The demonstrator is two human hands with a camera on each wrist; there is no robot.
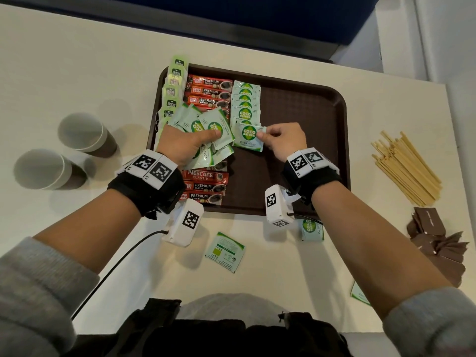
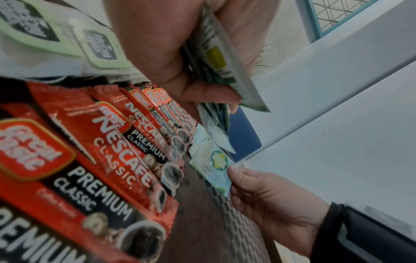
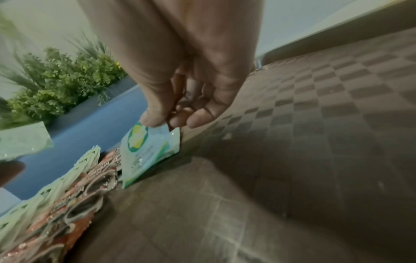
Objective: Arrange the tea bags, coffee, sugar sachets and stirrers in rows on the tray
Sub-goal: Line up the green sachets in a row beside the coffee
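Note:
On the brown tray (image 1: 304,109) lie a column of green tea bags (image 1: 172,92) at the left edge, a column of red coffee sticks (image 1: 210,91) beside it, then a column of green-and-white sugar sachets (image 1: 246,101). My left hand (image 1: 185,145) grips a fanned bundle of sugar sachets (image 1: 206,127) above the coffee sticks (image 2: 126,142). My right hand (image 1: 280,140) pinches one sugar sachet (image 1: 248,137) by its right edge, low over the tray at the near end of the sachet column; the right wrist view shows the sachet (image 3: 146,153) under the thumb.
Wooden stirrers (image 1: 407,168) are piled on the table right of the tray, brown sachets (image 1: 435,240) nearer me. Two loose sugar sachets (image 1: 225,251) (image 1: 311,229) lie in front of the tray. Two paper cups (image 1: 82,132) (image 1: 43,168) stand at the left.

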